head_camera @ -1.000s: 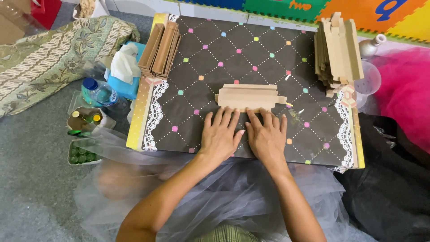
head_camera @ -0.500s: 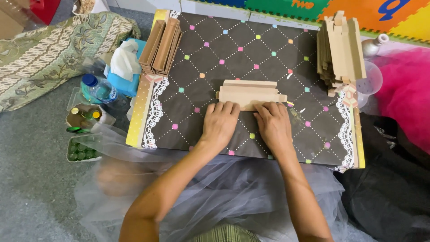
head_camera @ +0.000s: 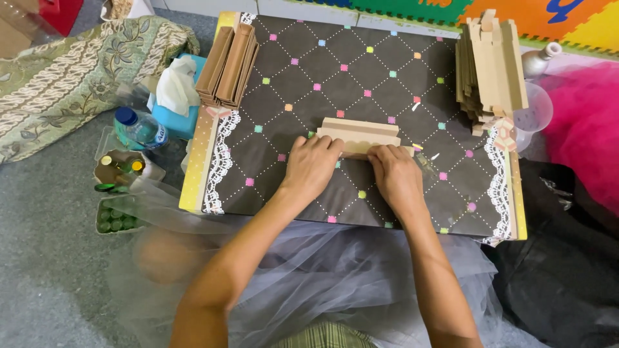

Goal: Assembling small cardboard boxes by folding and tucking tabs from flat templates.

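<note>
1. Since the earlier frame both hands have slid forward, away from the body, and now sit on the cardboard piece instead of lying flat before it.
2. The left hand (head_camera: 313,166) lies with fingers together, pressing the piece's left end; no pinch shows.
3. The right hand (head_camera: 395,174) lies likewise, fingers together over the right end.
4. The cardboard piece (head_camera: 360,133) is at the middle of the desk (head_camera: 361,71), a dark board with coloured dots.
5. It looks light and stiff but crushable, a folded strip stack; the two ends seem the place to hold it.
6. Its long axis runs left to right, parallel to the desk's near edge.
7. More cardboard stands in a left stack (head_camera: 227,58) and a right stack (head_camera: 490,64) at the far corners.
</note>
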